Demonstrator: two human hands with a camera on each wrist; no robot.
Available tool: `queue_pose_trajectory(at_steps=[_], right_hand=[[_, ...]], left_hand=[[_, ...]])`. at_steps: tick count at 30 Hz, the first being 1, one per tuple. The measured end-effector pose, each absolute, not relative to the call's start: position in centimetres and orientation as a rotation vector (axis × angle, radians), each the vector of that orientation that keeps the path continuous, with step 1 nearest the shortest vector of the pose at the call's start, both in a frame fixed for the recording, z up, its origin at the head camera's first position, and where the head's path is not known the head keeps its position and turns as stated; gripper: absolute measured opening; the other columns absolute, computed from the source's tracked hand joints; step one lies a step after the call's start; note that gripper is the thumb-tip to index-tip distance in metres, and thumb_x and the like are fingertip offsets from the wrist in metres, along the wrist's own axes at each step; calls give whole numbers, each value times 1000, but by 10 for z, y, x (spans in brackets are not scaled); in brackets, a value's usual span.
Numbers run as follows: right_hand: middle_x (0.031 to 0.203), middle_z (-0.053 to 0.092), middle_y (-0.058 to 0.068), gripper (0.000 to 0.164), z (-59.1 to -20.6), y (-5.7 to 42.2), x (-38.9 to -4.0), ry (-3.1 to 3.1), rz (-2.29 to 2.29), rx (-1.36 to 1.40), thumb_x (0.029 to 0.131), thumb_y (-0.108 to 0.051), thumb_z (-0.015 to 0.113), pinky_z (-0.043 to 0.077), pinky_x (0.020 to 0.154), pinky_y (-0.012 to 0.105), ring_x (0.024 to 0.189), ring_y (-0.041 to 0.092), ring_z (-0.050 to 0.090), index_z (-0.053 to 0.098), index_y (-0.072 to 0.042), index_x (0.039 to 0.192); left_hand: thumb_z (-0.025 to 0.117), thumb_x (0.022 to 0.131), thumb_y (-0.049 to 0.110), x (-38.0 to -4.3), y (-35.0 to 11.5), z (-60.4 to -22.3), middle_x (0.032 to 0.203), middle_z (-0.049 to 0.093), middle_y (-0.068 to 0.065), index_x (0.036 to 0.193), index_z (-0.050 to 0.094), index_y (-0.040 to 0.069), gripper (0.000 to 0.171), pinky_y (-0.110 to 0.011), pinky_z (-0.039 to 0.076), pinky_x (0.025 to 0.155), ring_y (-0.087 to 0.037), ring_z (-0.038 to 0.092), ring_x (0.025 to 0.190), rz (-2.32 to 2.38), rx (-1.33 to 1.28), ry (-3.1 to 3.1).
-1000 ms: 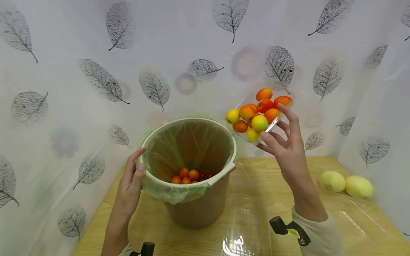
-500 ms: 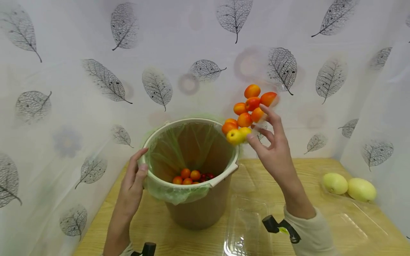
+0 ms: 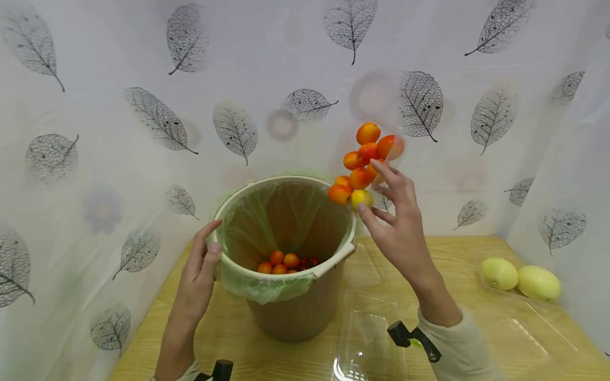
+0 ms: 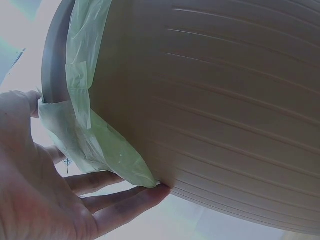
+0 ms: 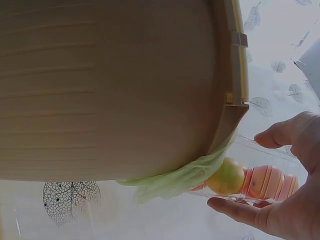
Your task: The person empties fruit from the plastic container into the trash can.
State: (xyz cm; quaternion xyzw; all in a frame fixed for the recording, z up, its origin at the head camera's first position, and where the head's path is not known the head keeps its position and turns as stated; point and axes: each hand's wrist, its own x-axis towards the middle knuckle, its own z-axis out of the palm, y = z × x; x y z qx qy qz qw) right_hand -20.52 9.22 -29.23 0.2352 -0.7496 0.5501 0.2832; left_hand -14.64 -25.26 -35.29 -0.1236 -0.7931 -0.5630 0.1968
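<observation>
Left fingers (image 3: 204, 233) grip the bin rim (image 3: 333, 261); right fingers (image 3: 388, 175) pinch what seems a clear tray (image 5: 272, 185) of fruit (image 3: 359, 178).

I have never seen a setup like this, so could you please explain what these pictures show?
There is no machine here, just a person's two bare hands. The wide picture comes from a camera worn on the head; the other two come from cameras on each wrist, looking at the outside of the bucket. The left hand holds its edge. A green bag lines it, with orange and red fruit inside. The right hand holds a clear box of orange and yellow fruit. On the table are a clear tray and two pale yellow melons.
</observation>
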Motion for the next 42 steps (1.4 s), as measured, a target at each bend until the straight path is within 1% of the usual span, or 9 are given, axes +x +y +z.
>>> queue_pose_trajectory(at_steps=[4,10,15,21,26,30,33,38,42], right_hand=[[153,35,5,69,-294,90,-205,-2015,1380,645,93,0,73,56,83,54,126,27,53,50,-27,153],[155,32,9,70,-295,86,-206,-2030,1279,692,91,2,72,55,83,58,132,30,49,50,-26,152],[158,30,7,69,-294,85,-205,-2060,1241,680,92,-2,73,55,85,57,134,30,48,50,-28,152],[159,30,7,66,-295,85,-204,-2072,1213,670,93,-5,73,55,86,57,130,29,50,50,-25,152],[160,29,7,68,-294,83,-203,-2072,1197,684,94,-6,73,54,88,58,134,32,48,50,-31,152],[160,29,7,66,-293,81,-203,-2073,1185,701,94,-5,72,53,89,59,135,37,47,50,-31,151],[161,28,8,65,-293,79,-203,-2071,1177,730,94,-5,72,53,90,59,131,40,49,51,-29,151],[162,26,7,64,-294,75,-203,-2062,1138,777,94,-5,72,52,91,59,127,40,51,52,-29,150],[162,26,6,64,-293,74,-203,-2053,1131,787,94,-4,72,52,92,58,129,38,51,53,-28,150]], left_hand=[[34,113,21,-147,-252,-352,162,30,-11,159,35,20,46,-17,34,101,-29,36,140,-1577,-347,-2219],[34,113,21,-147,-252,-352,163,29,-10,159,36,21,46,-17,33,102,-29,34,143,-1568,-347,-2219],[34,113,22,-147,-252,-353,162,30,-11,159,36,20,46,-18,33,101,-29,36,140,-1568,-343,-2218],[34,113,22,-146,-252,-352,160,33,-13,159,36,21,46,-19,35,99,-28,39,135,-1567,-338,-2221],[35,113,21,-146,-252,-352,161,32,-11,159,36,21,46,-19,34,101,-28,37,139,-1555,-332,-2225],[35,113,21,-146,-252,-352,162,31,-9,159,36,21,46,-17,34,102,-28,35,142,-1562,-336,-2222],[35,113,22,-146,-252,-352,162,31,-9,159,36,22,46,-17,34,101,-28,36,142,-1565,-334,-2222],[34,113,21,-145,-253,-352,163,29,-9,159,35,21,46,-19,33,102,-27,35,141,-1560,-343,-2227],[33,113,22,-145,-253,-352,164,27,-8,160,34,22,47,-19,34,101,-28,33,142,-1567,-356,-2231]])
